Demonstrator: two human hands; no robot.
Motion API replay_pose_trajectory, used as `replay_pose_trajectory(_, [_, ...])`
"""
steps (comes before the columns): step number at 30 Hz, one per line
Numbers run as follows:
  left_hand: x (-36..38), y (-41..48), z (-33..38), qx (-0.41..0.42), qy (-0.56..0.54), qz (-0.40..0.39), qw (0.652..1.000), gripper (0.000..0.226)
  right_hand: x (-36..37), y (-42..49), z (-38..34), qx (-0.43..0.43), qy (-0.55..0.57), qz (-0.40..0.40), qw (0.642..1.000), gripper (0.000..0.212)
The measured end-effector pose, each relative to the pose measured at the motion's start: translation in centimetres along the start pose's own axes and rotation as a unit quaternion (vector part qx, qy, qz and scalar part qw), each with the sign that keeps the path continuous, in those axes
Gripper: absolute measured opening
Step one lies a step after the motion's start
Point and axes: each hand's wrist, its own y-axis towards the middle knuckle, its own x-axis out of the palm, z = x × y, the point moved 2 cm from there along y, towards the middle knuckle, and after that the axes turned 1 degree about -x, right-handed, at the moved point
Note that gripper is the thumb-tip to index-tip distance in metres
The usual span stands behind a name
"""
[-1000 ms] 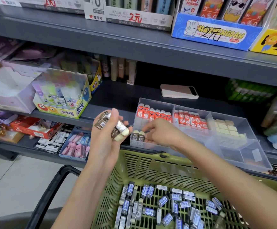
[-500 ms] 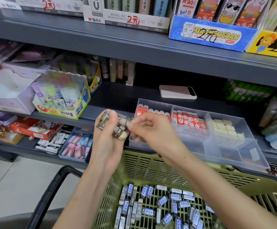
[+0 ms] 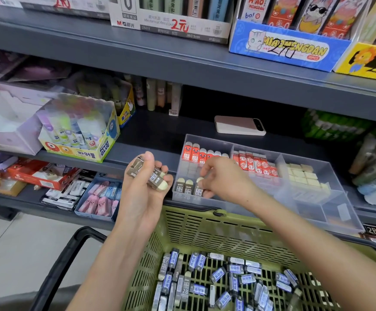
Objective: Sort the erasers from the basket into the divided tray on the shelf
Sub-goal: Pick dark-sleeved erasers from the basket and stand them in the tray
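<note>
While the right hand [image 3: 225, 180] pinches a brown-sleeved eraser [image 3: 198, 189] in the 9 o'clock front compartment of the divided tray [image 3: 317, 209] | left hand [image 3: 145, 194] grips spare erasers [image 3: 151, 176], 9 o'clock of tray | seat it upright, flush beside the two standing erasers [image 3: 184, 186] (label forward) | basket [image 3: 216, 213] at 6 o'clock

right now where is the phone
In the head view, right of centre: the phone lies flat on the shelf, just behind the tray.

Basket [image 3: 205, 234] cut by bottom edge; fingers [image 3: 207, 169] of right hand [image 3: 225, 179] partly cover gray eraser [image 3: 198, 190].
</note>
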Motion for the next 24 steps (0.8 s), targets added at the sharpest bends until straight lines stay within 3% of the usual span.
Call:
replay_pose_trajectory(3, [0.0, 0.0, -0.1, -0.003, 0.003, 0.001, 1.000, 0.029, 0.7, 0.3, -0.3, -0.004, -0.065, -0.002, 0.998, 0.008])
replay_pose_trajectory(11, [0.1, -0.1, -0.1, -0.018, -0.020, -0.014, 1.000, 0.030, 0.4, 0.4, -1.0, 0.000, -0.140, -0.113, 0.984, 0.028])
replay_pose_trajectory(14, [0.0, -0.1, -0.1, -0.011, -0.030, -0.020, 0.999, 0.029, -0.3, -0.3, -1.8, -0.026, -0.160, -0.092, 0.982, 0.035])
replay_pose_trajectory(17, [-0.1, 0.2, -0.2, 0.004, -0.015, -0.032, 0.999, 0.024, -0.9, -1.6, -3.3, -0.108, -0.061, 0.010, 0.992, 0.021])
replay_pose_trajectory(19, [-0.1, 0.2, -0.2, 0.017, 0.010, -0.053, 0.998, 0.020, -0.4, -2.8, -4.5, -0.125, 0.064, -0.007, 0.990, 0.024])
replay_pose_trajectory(21, [-0.2, 0.1, -0.3, 0.023, 0.027, -0.065, 0.997, 0.020, 1.0, -3.6, -5.3, -0.113, 0.088, -0.038, 0.989, 0.025])
replay_pose_trajectory(24, [-0.4, 0.3, -0.4, 0.018, 0.030, -0.051, 0.998, 0.025, 2.5, -3.7, -5.6, -0.080, 0.125, -0.013, 0.989, 0.024])
